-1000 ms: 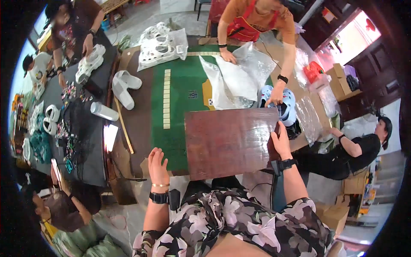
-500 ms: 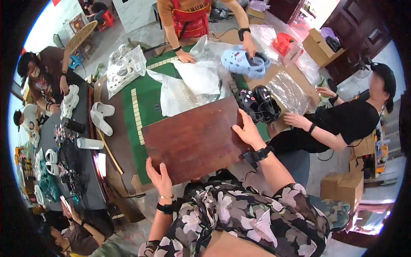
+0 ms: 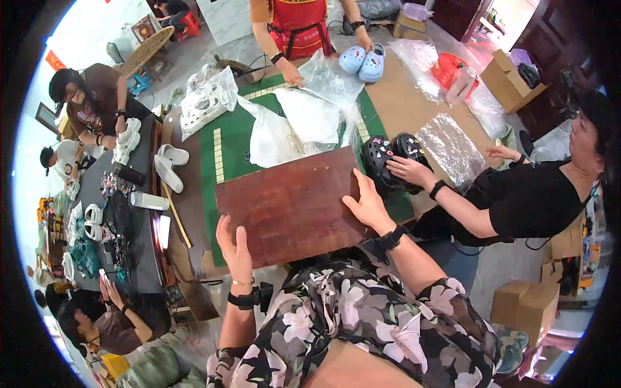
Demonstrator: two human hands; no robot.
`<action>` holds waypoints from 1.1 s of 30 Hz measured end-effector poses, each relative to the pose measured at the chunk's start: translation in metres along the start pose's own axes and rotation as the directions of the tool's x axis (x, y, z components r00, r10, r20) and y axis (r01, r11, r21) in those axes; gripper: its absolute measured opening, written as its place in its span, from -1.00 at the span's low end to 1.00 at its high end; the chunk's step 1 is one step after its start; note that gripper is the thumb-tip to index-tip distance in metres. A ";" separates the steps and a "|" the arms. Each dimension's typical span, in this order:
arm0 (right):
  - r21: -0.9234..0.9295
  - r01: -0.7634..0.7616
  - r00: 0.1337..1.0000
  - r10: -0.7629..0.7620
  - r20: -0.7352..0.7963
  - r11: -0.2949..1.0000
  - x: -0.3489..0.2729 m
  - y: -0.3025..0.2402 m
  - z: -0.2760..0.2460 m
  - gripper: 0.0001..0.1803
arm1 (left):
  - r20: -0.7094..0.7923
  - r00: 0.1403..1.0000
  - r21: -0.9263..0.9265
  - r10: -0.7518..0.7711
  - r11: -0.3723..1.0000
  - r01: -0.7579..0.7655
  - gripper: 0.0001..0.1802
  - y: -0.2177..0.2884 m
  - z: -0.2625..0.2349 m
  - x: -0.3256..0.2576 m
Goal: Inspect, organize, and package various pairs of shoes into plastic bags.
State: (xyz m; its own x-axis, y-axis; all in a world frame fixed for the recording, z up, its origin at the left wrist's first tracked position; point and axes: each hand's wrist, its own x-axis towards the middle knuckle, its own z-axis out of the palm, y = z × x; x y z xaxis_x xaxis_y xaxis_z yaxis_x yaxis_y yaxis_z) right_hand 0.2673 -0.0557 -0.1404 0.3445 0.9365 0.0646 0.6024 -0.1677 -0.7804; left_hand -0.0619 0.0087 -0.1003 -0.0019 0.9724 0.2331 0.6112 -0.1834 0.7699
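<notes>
A reddish-brown wooden board (image 3: 291, 204) lies in front of me, covering part of the green table top. My left hand (image 3: 235, 253) is at its left end, fingers stretched up and thumb apart over the surface. At the right end is my right hand (image 3: 369, 205), fingers extended, thumb spread over the board. Both hands are open; whether the palms press on the ends I cannot tell. Just beyond my right hand stand black clogs (image 3: 377, 158) with small charms, touched by a co-worker's hand (image 3: 412, 171). White plastic bags (image 3: 307, 116) lie past the board.
Across the table, a person in a red apron (image 3: 299, 29) holds light blue clogs (image 3: 370, 66). White slippers (image 3: 169, 174), a bagged white pair (image 3: 210, 103) and a bottle (image 3: 149, 201) are at left. Clear plastic (image 3: 451, 142) covers cardboard at right. Co-workers sit on both sides.
The blue clogs have moved farther away in the far person's hand. The right co-worker's hand has come onto the black clogs. My right hand has shifted slightly inward over the board.
</notes>
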 end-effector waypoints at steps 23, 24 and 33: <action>0.074 0.000 0.998 0.004 -0.057 0.997 0.002 -0.002 0.002 -0.24 | 0.273 0.304 -0.834 0.913 0.067 0.547 -0.42 0.311 -0.008 -0.053; 0.078 -0.002 0.999 0.006 -0.052 0.997 0.003 -0.002 0.001 -0.24 | 0.250 0.309 -0.819 0.918 0.030 0.573 -0.44 0.309 -0.012 -0.053; 0.073 0.047 0.996 -0.040 -0.086 0.996 0.000 0.004 0.007 -0.27 | 0.017 0.409 -0.611 0.913 -0.314 0.727 -0.63 0.336 0.003 -0.075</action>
State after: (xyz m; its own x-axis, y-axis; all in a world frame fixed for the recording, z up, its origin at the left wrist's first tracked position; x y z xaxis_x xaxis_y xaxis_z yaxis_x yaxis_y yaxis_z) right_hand 0.2645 -0.0542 -0.1483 0.3804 0.9127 0.1490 0.5635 -0.1009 -0.8199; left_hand 0.1458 -0.1254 0.1389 0.5706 0.2325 0.7876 -0.6768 0.6763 0.2907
